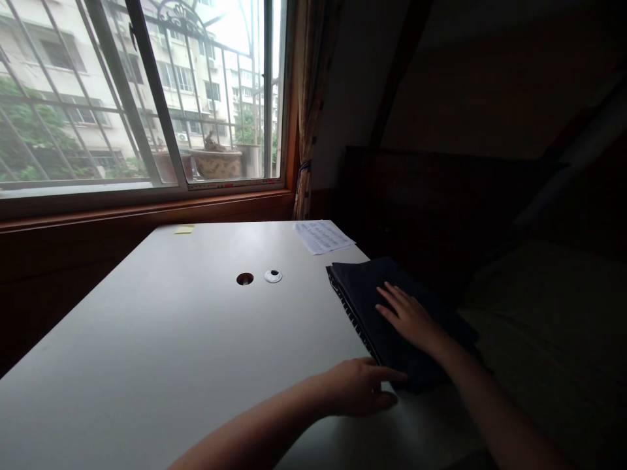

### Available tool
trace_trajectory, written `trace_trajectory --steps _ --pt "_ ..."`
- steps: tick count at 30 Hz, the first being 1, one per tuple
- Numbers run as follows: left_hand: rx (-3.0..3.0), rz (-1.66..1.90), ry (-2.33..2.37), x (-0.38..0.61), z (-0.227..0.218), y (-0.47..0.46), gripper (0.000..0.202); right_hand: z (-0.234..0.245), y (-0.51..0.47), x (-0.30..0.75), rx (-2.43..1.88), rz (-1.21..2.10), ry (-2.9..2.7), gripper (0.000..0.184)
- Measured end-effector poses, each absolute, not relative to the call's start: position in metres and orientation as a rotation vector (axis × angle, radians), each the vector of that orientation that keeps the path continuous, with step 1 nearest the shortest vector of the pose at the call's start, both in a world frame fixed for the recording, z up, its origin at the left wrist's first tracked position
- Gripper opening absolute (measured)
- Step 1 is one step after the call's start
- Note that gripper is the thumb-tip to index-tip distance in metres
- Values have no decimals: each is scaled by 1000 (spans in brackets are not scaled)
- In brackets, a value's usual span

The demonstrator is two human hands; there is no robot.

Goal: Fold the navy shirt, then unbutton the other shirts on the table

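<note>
A dark navy bundle point(357, 281), which looks like folded cloth, lies at the right edge of the white table. Layers and a black-and-white striped strip show along its left side. My right hand point(409, 318) rests flat on top of the bundle with its fingers spread. At the bundle's near left corner is my left hand point(360, 388), its index finger stretched over the edge and the thumb held apart below. Whether the left fingertips press on the cloth cannot be made out in the shadow. The bundle's right side fades into the dark.
The white table point(196, 339) has a round cable hole point(245, 279), with a white round cap point(273, 277) beside it. Printed paper point(323, 237) lies at the far right corner, a yellow sticky note point(185, 230) at the far left. Behind are a window and a tied curtain point(311, 111).
</note>
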State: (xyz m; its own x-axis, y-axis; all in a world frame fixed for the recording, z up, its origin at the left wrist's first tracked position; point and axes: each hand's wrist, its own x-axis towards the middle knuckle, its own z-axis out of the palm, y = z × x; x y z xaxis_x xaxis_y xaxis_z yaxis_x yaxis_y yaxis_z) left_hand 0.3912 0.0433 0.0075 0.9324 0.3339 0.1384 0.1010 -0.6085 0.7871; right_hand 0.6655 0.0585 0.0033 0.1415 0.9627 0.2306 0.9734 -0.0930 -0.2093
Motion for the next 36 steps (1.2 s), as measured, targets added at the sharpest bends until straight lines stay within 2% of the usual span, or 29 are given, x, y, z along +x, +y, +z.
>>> trace_trajectory --steps 2,6,11,16,21,26,30,36 --pt "2277 358 294 371 11 46 53 -15 57 665 -2148 30 -1885 56" --pt "2443 452 363 321 13 58 53 -36 50 676 -2183 -94 -1959 62" --pt "2647 467 585 251 1 78 48 -22 63 688 -2261 -143 -2044 66" --pt "2866 392 820 173 -35 112 48 -6 102 713 -2340 -81 -2102 66" --pt "2955 322 1135 91 -69 137 54 -3 128 749 -2530 16 -1919 67" --pt "2922 313 1326 51 -79 137 56 -1 137 752 -2635 -50 -1722 75" --pt "2914 362 1358 52 -78 135 56 3 143 708 -2400 -181 -1825 71" --pt "2921 410 1326 54 -75 132 54 -4 139 630 -1972 164 -2206 71"
